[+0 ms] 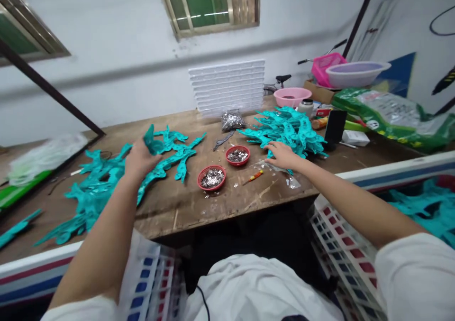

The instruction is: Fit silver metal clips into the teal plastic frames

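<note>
One teal piece (153, 144) gripped in left hand (141, 160), left of red bowls (212, 189); right hand (284, 156), half-open, at teal pile (293, 129) right of them, hold unclear.

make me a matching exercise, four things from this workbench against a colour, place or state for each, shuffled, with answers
1. left hand
2. screwdriver
3. clear bag of metal pieces
4. phone

A. in front of the white plastic trays
B. black, propped upright
C. holding a teal plastic part
D. orange and yellow, lying flat

Pairs: 1-C, 2-D, 3-A, 4-B
</note>
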Tool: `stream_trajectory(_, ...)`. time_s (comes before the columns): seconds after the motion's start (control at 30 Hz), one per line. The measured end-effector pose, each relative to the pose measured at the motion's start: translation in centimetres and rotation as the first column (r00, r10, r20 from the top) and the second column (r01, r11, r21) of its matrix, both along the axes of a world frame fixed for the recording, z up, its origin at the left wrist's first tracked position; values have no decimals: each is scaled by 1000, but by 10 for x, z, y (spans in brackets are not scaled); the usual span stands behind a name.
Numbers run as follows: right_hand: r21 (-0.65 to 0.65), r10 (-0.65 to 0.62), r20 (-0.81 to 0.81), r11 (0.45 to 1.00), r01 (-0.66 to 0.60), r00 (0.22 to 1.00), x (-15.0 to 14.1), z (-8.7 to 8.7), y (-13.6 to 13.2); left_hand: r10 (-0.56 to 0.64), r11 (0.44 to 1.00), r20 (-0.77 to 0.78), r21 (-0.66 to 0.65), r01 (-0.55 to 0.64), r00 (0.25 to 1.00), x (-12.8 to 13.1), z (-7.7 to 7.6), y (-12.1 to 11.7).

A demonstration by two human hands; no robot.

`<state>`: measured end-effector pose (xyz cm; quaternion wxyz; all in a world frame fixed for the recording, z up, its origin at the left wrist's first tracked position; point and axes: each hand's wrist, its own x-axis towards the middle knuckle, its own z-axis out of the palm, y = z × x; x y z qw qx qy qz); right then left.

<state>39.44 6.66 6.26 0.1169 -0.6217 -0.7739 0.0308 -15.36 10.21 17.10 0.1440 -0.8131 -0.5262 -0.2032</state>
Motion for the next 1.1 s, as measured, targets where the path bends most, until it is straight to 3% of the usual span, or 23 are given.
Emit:
stream_trajectory(0.07, 33, 2, -16, 999, -2, 1000, -6, 3, -5, -62, 997, -20, 51, 63, 998, 18, 14, -7)
stream_trajectory(0.13, 170, 36, -5, 985, -35, 999, -14, 9, -12, -258, 965, -138, 19, 263, 956, 48, 13, -25)
stream_trajectory(0.17, 270, 73, 20, 960, -76, 997, -19, 11, -18, -394, 917, -222, -25, 399, 892, 65, 7, -38)
stream_trajectory(0.2, 373, 119, 58, 919, -132, 991, -25, 13, -25, -572, 807, -367, -92, 583, 733, 83, -3, -53)
stream_trajectory(0.23, 461, 165, 105, 866, -196, 981, -32, 15, -33, -697, 655, -490, -137, 743, 523, 101, -14, -69)
stream_trajectory(0.3, 548, 234, 181, 783, -296, 955, -46, 17, -50, -783, 397, -580, -189, 898, 224, 131, -37, -100)
stream_trajectory(0.33, 553, 247, 195, 771, -314, 949, -54, 20, -58, -805, 312, -580, -236, 920, 124, 141, -47, -113)
stream_trajectory(0.37, 543, 246, 193, 779, -313, 950, -61, 23, -66, -823, 276, -564, -287, 917, 71, 148, -56, -122)
stream_trajectory(0.4, 512, 242, 188, 803, -306, 952, -68, 28, -71, -842, 278, -536, -349, 895, 53, 152, -62, -129)
stream_trajectory(0.47, 397, 225, 194, 872, -286, 955, -79, 42, -77, -862, 362, -496, -456, 813, 106, 150, -72, -133)
stream_trajectory(0.57, 149, 162, 292, 966, -212, 943, -87, 60, -74, -835, 521, -458, -483, 704, 304, 137, -83, -129)
stream_trajectory(0.63, -5, 144, 399, 988, -155, 906, -87, 62, -69, -818, 570, -390, -454, 685, 422, 130, -90, -135)
stream_trajectory(0.73, -206, 226, 488, 968, -140, 843, -85, 47, -62, -812, 584, -306, -420, 695, 497, 129, -91, -163)
stream_trajectory(0.87, -473, 301, 401, 877, -86, 865, -91, 18, -60, -786, 618, -322, -370, 694, 528, 148, -85, -193)
stream_trajectory(0.97, -570, 317, 337, 818, -76, 887, -101, 11, -50, -796, 605, -274, -374, 702, 540, 164, -101, -178)
stream_trajectory(1.1, -541, 359, 260, 823, -172, 896, -109, 18, 11, -688, 694, -231, -488, 529, 688, 167, -149, -127)
